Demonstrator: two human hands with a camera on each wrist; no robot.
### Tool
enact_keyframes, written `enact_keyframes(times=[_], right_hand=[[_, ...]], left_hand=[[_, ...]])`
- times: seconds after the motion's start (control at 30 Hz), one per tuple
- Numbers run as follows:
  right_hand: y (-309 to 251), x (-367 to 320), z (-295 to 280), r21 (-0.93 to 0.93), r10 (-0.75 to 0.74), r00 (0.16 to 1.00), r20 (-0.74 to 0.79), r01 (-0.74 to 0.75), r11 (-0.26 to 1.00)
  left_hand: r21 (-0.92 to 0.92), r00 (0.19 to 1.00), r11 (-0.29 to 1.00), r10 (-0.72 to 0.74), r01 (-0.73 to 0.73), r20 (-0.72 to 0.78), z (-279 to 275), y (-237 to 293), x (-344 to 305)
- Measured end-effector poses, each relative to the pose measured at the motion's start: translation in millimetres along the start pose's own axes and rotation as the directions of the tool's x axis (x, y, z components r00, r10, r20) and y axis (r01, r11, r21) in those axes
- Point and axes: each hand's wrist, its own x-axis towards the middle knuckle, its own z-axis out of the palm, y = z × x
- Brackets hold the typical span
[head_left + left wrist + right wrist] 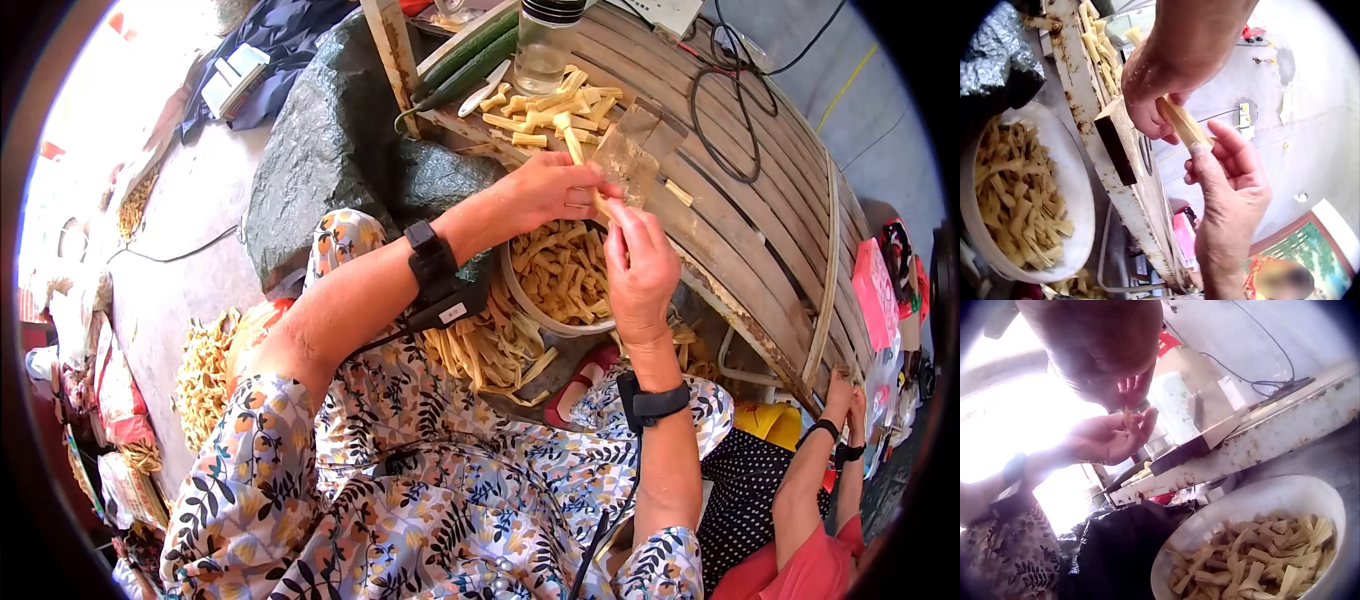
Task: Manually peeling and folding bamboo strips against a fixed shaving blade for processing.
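1. Grip: left hand [548, 190] grips the pale strip [574, 148]; right hand [645, 268] pinches its near end. Strip lies between the hands, near the tabletop [765, 215].
2. Risk: uneven tension may split the strip; a loose pinch may release it.
3. Pose: left forearm slants across; right forearm points upward.

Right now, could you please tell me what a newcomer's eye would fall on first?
Probably the left hand and right hand, holding a pale yellow strip between them at the edge of the slatted table. Below them, a white tub brims with yellow pieces. Next, perhaps, two cucumbers beside the jar.
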Motion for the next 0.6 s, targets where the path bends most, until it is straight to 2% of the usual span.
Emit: enact_keyframes(times=[0.03,0.07,0.1,0.2,0.23,0.3,0.33,0.37,0.47,0.5,0.53,0.6], right_hand=[[-2,2,-1,-0.037,-0.016,1.0,0.011,0.017,0.999],[-5,2,-1,-0.073,-0.029,0.999,0.023,0.03,0.997],[-8,0,-3,-0.006,0.12,0.992,0.046,-0.12,0.993],[3,3,-3,0.311,0.351,0.936,0.007,-0.336,0.889],[7,3,-1,0.374,0.356,0.934,0.014,-0.335,0.865],[12,4,5,0.357,0.31,0.947,0.09,-0.321,0.877],[9,3,5,0.351,0.287,0.95,0.126,-0.314,0.883],[4,1,-1,0.306,0.425,0.861,0.281,-0.5,0.81],[14,-8,5,0.216,0.483,0.784,0.389,-0.588,0.78],[17,-9,12,0.178,0.432,0.828,0.356,-0.514,0.839],[18,-12,12,0.147,0.483,0.793,0.371,-0.564,0.813],[13,-10,10,0.087,0.577,0.719,0.387,-0.651,0.754]], left_hand=[[0.036,0.997,0.999,-0.008,0.011,-0.081,1,-1,1],[0.061,0.996,0.997,-0.044,0.048,-0.076,1,-1,-1],[0.087,0.994,0.992,-0.081,0.087,-0.068,4,1,-2],[0.148,0.975,0.966,-0.22,0.213,0.031,9,-5,-1],[0.201,0.961,0.947,-0.267,0.248,0.069,9,-10,1],[0.309,0.939,0.905,-0.334,0.294,0.084,13,-19,2],[0.42,0.946,0.87,-0.316,0.258,0.073,12,-19,1],[0.524,0.953,0.823,-0.295,0.218,0.066,10,-17,0],[0.709,0.973,0.687,-0.229,0.16,0.003,10,-20,-2],[0.78,0.983,0.612,-0.183,0.127,-0.016,11,-18,-2],[0.843,0.99,0.529,-0.136,0.096,-0.028,12,-19,-2],[0.909,0.993,0.412,0.115,-0.069,0.023,12,-21,-3]])
